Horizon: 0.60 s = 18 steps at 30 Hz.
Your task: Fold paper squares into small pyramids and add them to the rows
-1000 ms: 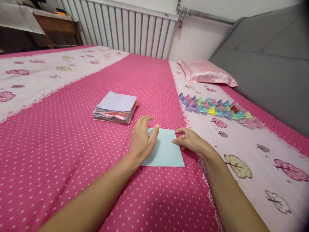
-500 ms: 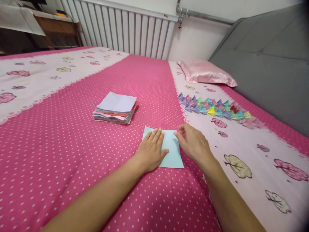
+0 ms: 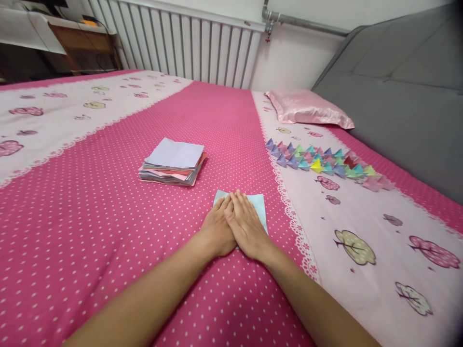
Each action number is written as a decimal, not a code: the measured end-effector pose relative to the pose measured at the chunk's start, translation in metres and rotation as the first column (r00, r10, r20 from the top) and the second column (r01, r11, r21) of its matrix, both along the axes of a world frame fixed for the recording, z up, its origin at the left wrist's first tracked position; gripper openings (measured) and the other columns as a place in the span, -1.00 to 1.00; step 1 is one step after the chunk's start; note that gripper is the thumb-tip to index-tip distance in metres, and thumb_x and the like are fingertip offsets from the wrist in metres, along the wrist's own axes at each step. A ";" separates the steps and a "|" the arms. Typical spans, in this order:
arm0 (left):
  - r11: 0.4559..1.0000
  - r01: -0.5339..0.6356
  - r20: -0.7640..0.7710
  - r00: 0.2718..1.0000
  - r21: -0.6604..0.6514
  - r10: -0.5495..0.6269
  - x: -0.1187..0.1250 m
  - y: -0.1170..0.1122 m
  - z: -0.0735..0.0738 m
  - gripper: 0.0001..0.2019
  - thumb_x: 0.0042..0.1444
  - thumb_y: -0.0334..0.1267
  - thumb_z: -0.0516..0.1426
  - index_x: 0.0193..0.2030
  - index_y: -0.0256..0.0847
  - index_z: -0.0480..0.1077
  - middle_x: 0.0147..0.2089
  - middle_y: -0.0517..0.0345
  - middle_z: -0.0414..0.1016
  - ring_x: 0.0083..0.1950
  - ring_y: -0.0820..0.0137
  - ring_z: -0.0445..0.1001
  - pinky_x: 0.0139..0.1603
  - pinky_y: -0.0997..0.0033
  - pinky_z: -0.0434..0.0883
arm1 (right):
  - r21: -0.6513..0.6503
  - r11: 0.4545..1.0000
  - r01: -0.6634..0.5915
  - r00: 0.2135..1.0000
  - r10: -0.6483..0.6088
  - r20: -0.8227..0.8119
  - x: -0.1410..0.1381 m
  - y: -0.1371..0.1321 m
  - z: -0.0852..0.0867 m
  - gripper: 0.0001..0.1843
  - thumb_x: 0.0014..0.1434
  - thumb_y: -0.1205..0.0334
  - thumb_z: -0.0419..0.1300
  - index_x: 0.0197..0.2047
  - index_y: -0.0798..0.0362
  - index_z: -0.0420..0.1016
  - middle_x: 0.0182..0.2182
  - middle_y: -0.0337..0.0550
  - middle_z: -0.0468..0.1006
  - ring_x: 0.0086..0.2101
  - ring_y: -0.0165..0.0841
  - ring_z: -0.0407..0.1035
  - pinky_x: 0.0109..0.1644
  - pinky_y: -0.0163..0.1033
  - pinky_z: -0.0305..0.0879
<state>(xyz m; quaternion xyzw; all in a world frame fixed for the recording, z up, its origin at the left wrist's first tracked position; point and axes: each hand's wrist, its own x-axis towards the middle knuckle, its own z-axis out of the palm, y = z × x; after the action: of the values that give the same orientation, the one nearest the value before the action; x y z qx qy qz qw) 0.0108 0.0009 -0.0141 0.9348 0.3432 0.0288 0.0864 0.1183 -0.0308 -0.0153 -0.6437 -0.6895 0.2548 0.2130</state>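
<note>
A light blue square of paper (image 3: 258,205) lies on the pink dotted bedspread (image 3: 152,260), mostly covered by my hands. My left hand (image 3: 218,229) rests flat on its left part, palm down with the fingers stretched out. Beside it and partly over it, my right hand (image 3: 248,224) lies flat too, its thumb across the left hand. The paper's top corners and part of its right edge show; its lower edge is hidden. Neither hand grips anything.
A stack of coloured paper sheets (image 3: 173,161) sits ahead to the left. Rows of small folded paper pieces (image 3: 316,166) stand at the right. Farther back are a pink pillow (image 3: 309,107), a grey headboard (image 3: 394,82) and a white radiator (image 3: 181,43).
My right hand has moved left from the paper's upper right corner and now lies flat against my left hand. The left hand has stayed on the paper.
</note>
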 end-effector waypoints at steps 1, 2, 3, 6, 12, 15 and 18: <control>1.000 -0.013 -0.012 1.000 -0.008 0.012 -0.001 0.000 0.001 -0.39 0.14 -0.13 -0.12 0.31 -0.33 -0.08 0.38 -0.11 -0.21 0.38 0.15 -0.25 0.32 0.09 -0.21 | -0.013 1.000 0.005 1.000 -0.004 0.017 0.000 0.000 0.001 -0.20 0.20 -0.20 -0.43 0.34 0.17 -0.28 0.33 -0.07 -0.31 0.28 -0.28 -0.47 0.31 -0.03 -0.45; 0.999 -0.028 -0.026 0.999 -0.017 0.028 -0.001 0.000 0.003 -0.38 0.14 -0.12 -0.12 0.32 -0.35 -0.10 0.38 -0.12 -0.21 0.38 0.15 -0.25 0.32 0.09 -0.20 | -0.025 1.000 0.009 0.999 -0.008 0.035 0.000 0.000 0.001 -0.20 0.20 -0.20 -0.43 0.34 0.17 -0.29 0.32 -0.06 -0.32 0.28 -0.27 -0.47 0.31 -0.03 -0.45; 0.999 -0.046 -0.041 0.998 -0.027 0.045 -0.002 0.000 0.004 -0.37 0.14 -0.13 -0.13 0.32 -0.36 -0.11 0.38 -0.13 -0.21 0.38 0.14 -0.25 0.32 0.09 -0.20 | -0.036 0.999 0.012 0.999 -0.010 0.053 0.000 -0.001 0.002 -0.20 0.20 -0.20 -0.43 0.34 0.18 -0.30 0.32 -0.06 -0.33 0.28 -0.26 -0.48 0.31 -0.03 -0.45; 0.994 -0.097 -0.083 0.992 -0.042 0.093 -0.003 0.001 0.008 -0.36 0.12 -0.16 -0.14 0.32 -0.42 -0.11 0.37 -0.15 -0.18 0.37 0.14 -0.24 0.32 0.08 -0.18 | -0.040 0.999 0.028 0.993 -0.023 0.112 0.000 -0.003 0.003 -0.19 0.20 -0.21 -0.43 0.33 0.18 -0.30 0.32 -0.03 -0.32 0.28 -0.24 -0.47 0.31 -0.02 -0.45; 0.983 -0.181 -0.095 0.980 -0.034 0.177 -0.008 0.006 0.011 -0.34 0.08 -0.15 -0.13 0.30 -0.46 -0.06 0.36 -0.18 -0.18 0.37 0.12 -0.21 0.31 0.07 -0.16 | -0.006 0.997 0.083 0.970 -0.079 0.230 0.003 -0.003 -0.001 -0.12 0.16 -0.27 -0.38 0.32 0.24 -0.20 0.31 0.03 -0.25 0.28 -0.17 -0.43 0.30 0.03 -0.45; 0.976 -0.215 -0.092 0.973 -0.039 0.211 -0.011 0.009 0.011 -0.29 0.04 -0.07 -0.10 0.30 -0.44 -0.05 0.36 -0.20 -0.19 0.37 0.10 -0.21 0.30 0.06 -0.16 | 0.017 0.993 0.116 0.955 -0.117 0.272 0.006 -0.002 -0.003 -0.11 0.15 -0.29 -0.37 0.32 0.23 -0.19 0.31 0.04 -0.23 0.28 -0.14 -0.43 0.29 0.06 -0.46; 0.968 -0.250 -0.080 0.966 -0.033 0.247 -0.013 0.012 0.010 -0.24 0.01 0.00 -0.07 0.29 -0.45 -0.04 0.36 -0.23 -0.19 0.37 0.10 -0.21 0.31 0.07 -0.20 | 0.029 0.989 0.145 0.946 -0.147 0.290 0.010 -0.001 -0.005 -0.11 0.15 -0.30 -0.36 0.33 0.22 -0.20 0.31 0.03 -0.23 0.28 -0.10 -0.42 0.28 0.07 -0.45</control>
<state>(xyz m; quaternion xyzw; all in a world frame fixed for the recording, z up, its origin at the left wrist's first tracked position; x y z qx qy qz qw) -0.0021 0.0128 -0.0042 0.8828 0.4612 -0.0033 0.0890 0.1278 -0.0314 -0.0203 -0.7227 -0.6647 0.1383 0.1298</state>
